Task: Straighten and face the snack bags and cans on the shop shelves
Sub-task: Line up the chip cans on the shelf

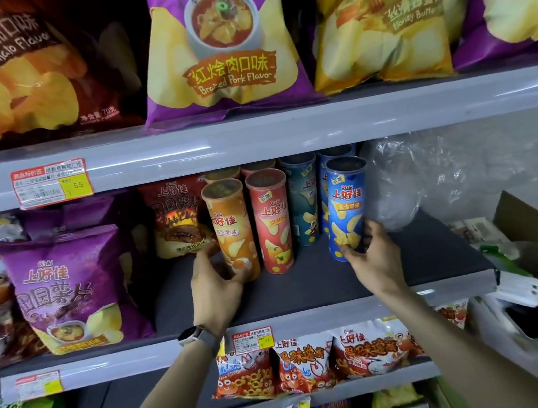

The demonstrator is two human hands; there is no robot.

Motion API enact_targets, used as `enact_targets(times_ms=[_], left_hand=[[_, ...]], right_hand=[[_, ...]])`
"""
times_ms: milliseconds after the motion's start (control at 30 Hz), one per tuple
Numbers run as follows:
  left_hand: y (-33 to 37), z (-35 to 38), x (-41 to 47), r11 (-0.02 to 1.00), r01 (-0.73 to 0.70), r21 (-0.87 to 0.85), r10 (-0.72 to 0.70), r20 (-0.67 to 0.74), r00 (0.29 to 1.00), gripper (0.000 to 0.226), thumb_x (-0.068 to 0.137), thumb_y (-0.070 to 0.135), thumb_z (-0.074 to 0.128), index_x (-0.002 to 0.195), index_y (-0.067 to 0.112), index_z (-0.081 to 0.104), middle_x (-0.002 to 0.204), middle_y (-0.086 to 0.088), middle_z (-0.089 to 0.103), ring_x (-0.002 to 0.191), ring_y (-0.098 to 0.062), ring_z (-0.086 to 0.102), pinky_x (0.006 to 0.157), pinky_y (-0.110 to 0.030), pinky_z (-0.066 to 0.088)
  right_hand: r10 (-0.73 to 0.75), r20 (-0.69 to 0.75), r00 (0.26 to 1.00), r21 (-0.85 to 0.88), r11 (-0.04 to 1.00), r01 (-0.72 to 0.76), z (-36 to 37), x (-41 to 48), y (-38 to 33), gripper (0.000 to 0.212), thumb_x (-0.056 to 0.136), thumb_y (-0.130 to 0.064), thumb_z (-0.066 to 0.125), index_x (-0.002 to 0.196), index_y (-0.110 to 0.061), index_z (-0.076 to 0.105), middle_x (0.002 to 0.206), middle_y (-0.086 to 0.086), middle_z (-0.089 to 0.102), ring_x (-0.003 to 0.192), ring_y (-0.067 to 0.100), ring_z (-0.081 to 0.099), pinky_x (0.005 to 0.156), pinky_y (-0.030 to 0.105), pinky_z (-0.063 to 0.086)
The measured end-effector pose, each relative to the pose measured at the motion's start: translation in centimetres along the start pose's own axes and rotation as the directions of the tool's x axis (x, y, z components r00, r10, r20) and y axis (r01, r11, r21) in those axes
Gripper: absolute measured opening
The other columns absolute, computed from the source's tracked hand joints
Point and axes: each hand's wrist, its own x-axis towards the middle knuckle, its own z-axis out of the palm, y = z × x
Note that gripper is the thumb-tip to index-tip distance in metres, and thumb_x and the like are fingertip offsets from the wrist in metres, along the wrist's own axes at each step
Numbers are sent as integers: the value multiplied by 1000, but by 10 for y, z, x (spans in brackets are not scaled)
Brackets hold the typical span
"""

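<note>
Here the dark grey middle shelf (307, 288) carries a tall red cardboard can (272, 224), upright and label-forward. Well left of the red can stands a purple foil crisp bag (72, 287). Just left of it is the orange cardboard can (231, 229), its base gripped by the left hand (214, 280) with curled fingers. To its right, across a gap, the right hand (375, 254) grips the blue cardboard can (347, 206) low, thumb in front. Both holds sit low on tall tubes, so a quick slide or twist would likely tip one against the red can.
</note>
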Motion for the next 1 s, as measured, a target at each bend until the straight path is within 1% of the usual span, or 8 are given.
enact_targets(times_ms=[100,200,300,467,767,867,933,1000], left_hand=[[12,1,-14,996,-88,35,92,-160,983,44,82,32,88,116,29,61,103,11,67,89,-12,65,77,-37,57],[28,6,-25,989,-97,114,116,-175,978,30,86,35,80,109,35,63,85,16,67,77,-9,65,67,-34,53],[31,13,-19,999,-38,19,41,-224,974,50,82,37,84,118,26,51,105,7,60,92,-20,64,74,-38,52],[19,25,-10,1000,8,-7,-8,-68,998,77,87,39,80,149,20,38,138,-5,53,119,-26,63,100,-44,55],[16,29,-10,998,70,-9,-70,-132,989,80,81,21,85,149,16,42,138,-7,49,121,-27,58,100,-41,52],[25,28,-23,1000,9,-29,-17,-269,963,56,82,17,81,131,19,54,121,-1,58,113,-25,59,89,-35,49],[36,32,-33,997,71,32,-62,-233,971,35,87,34,78,118,31,62,90,13,65,95,-25,67,81,-39,54],[45,40,-38,967,174,188,-147,-150,978,34,86,59,73,113,40,68,82,14,70,96,-29,72,81,-39,56]], right_hand=[[3,-4,1000,10,1000,-3,4,4,0,59,83,-22,86,134,-23,56,120,-1,73,108,19,72,94,48,60],[2,-9,1000,0,1000,-2,8,4,2,58,85,-30,83,134,-28,53,123,-3,72,109,20,72,90,50,61],[25,15,1000,-79,997,-23,8,0,-1,58,88,-40,78,138,-30,50,125,-2,72,110,28,71,87,50,60],[3,0,1000,-158,987,-3,9,-1,0,59,90,-43,75,140,-25,50,128,1,71,114,31,68,84,44,57],[-15,-20,1000,-210,978,10,10,-2,2,62,91,-47,72,144,-27,46,130,-1,70,114,31,68,83,45,59],[-15,-30,999,-227,974,8,12,-2,1,63,90,-48,71,145,-28,46,130,0,70,113,33,68,83,46,58],[-10,-27,1000,-252,968,3,13,-2,1,66,90,-51,71,145,-25,46,129,3,69,113,35,67,83,46,57],[-14,-23,1000,-279,960,7,14,-2,0,68,88,-52,72,144,-21,47,126,7,69,111,36,66,84,46,57]])
